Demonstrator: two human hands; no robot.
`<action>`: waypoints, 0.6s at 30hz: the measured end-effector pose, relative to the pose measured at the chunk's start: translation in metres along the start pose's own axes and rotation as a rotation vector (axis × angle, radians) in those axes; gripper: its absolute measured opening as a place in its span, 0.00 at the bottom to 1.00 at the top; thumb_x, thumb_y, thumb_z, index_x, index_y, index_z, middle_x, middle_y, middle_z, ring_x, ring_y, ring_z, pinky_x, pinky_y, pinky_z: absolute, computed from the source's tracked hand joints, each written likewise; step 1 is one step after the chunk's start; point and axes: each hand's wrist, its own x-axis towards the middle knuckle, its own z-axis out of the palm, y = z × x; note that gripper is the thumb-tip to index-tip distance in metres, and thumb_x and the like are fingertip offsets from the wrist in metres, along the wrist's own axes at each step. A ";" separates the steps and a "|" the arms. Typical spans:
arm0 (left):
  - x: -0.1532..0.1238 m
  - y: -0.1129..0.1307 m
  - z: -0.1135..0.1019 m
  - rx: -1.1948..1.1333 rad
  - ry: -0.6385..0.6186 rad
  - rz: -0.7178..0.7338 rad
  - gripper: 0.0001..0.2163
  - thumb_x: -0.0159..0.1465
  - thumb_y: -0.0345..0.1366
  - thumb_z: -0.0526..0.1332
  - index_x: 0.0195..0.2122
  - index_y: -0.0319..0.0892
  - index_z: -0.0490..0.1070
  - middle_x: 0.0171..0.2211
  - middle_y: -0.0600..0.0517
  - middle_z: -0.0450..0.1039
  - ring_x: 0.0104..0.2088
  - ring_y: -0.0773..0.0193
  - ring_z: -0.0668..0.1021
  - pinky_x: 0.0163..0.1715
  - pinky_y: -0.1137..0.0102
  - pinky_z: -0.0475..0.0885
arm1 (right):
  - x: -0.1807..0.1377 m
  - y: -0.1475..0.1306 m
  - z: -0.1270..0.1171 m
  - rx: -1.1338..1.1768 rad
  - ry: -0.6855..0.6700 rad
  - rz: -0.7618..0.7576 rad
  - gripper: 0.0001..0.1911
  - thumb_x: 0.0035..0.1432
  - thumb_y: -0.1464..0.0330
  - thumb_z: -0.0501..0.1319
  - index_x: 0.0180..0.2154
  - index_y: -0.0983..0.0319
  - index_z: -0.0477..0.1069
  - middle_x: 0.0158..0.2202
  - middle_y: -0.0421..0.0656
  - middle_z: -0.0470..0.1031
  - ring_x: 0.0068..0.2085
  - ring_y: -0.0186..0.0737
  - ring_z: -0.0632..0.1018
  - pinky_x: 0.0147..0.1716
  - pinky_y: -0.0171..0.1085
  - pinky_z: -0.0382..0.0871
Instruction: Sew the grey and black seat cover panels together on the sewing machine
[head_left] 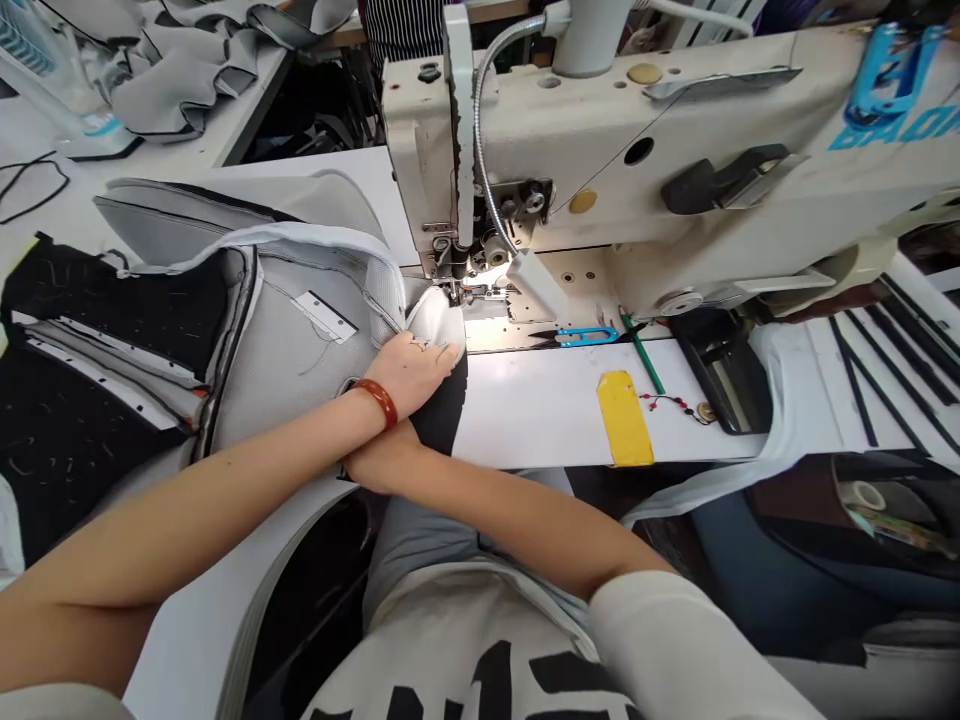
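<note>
Head view: gripping pale fabric with left hand beside sewing machine; crossing right hand beneath, hold impossible to tell; best to guide slowly, keeping layers flat.

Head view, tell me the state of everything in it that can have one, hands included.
Lamp: lit.
Fabric: spread out, partly folded.
Left hand: on the fabric, fingers bent.
Right hand: partly hidden below the left wrist.
Bracelet: worn.
Blue snips: lying down, unheld.
Yellow card: lying flat.
</note>
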 end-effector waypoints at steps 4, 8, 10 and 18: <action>-0.010 -0.006 0.011 0.019 0.128 -0.013 0.15 0.68 0.26 0.49 0.52 0.39 0.71 0.37 0.45 0.75 0.37 0.56 0.76 0.35 0.61 0.62 | -0.065 0.010 -0.013 -0.050 0.104 -0.049 0.36 0.61 0.56 0.63 0.61 0.75 0.62 0.60 0.59 0.68 0.62 0.56 0.66 0.67 0.53 0.51; -0.005 -0.001 0.010 -0.035 0.166 -0.081 0.12 0.68 0.27 0.52 0.45 0.42 0.74 0.39 0.47 0.74 0.38 0.56 0.73 0.36 0.60 0.60 | -0.077 0.019 -0.013 -0.109 0.102 -0.135 0.31 0.62 0.60 0.62 0.59 0.74 0.64 0.56 0.58 0.71 0.59 0.56 0.68 0.66 0.54 0.52; 0.001 0.000 0.009 -0.046 0.119 -0.086 0.13 0.68 0.27 0.52 0.44 0.44 0.74 0.35 0.49 0.74 0.37 0.56 0.73 0.36 0.61 0.59 | -0.069 0.020 -0.008 -0.114 0.118 -0.138 0.27 0.65 0.61 0.58 0.58 0.74 0.66 0.53 0.58 0.73 0.56 0.55 0.70 0.63 0.54 0.56; 0.020 -0.012 0.012 -0.106 0.047 -0.122 0.16 0.68 0.23 0.45 0.40 0.42 0.72 0.33 0.50 0.68 0.38 0.57 0.71 0.37 0.63 0.55 | -0.047 0.033 -0.003 -0.124 0.145 -0.135 0.19 0.67 0.68 0.54 0.54 0.73 0.69 0.50 0.57 0.75 0.53 0.53 0.72 0.61 0.52 0.58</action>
